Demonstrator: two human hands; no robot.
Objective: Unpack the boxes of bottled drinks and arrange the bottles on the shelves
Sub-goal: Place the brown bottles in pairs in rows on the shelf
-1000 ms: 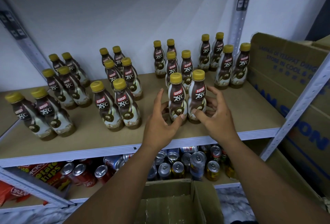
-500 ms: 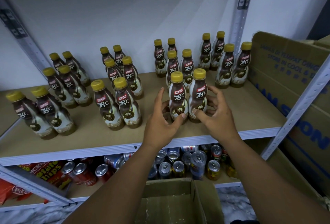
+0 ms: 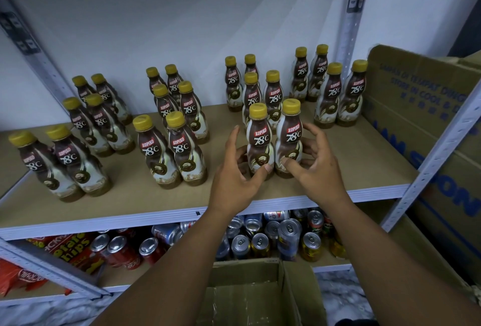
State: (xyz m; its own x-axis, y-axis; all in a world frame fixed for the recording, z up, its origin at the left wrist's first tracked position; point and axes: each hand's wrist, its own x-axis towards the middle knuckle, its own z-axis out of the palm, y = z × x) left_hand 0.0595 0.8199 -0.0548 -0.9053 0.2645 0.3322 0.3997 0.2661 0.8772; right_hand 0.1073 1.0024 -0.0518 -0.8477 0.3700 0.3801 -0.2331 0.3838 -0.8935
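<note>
- Holds the left bottle (image 3: 260,141) low down with the left hand (image 3: 234,178): thumb pressed on the front, forefinger lifted straight, other fingers curled behind and mostly hidden.
- Grips the right bottle (image 3: 289,135) in the same way with the right hand (image 3: 317,167): thumb on the front, fingers curled round the far side, tips out of sight.
- Has both upright and touching, near the front edge of the shelf (image 3: 364,159), between the two hands.
- Blocks the lower halves of the bottles just behind; shows only caps and upper labels there.
- Shows other bottles (image 3: 182,148) in pairs to the left and at the back right, all upright and yellow-capped.
- Covers part of the cans (image 3: 260,245) on the lower level with both forearms.
- Half hides the chip packets (image 3: 78,247) behind a slanting brace (image 3: 52,271).
- Cuts off the open box (image 3: 250,271) at the bottom edge; cannot tell what lies inside.
- Crosses the carton (image 3: 406,107) at right with a post (image 3: 442,148); print blurred, partly out of frame.
</note>
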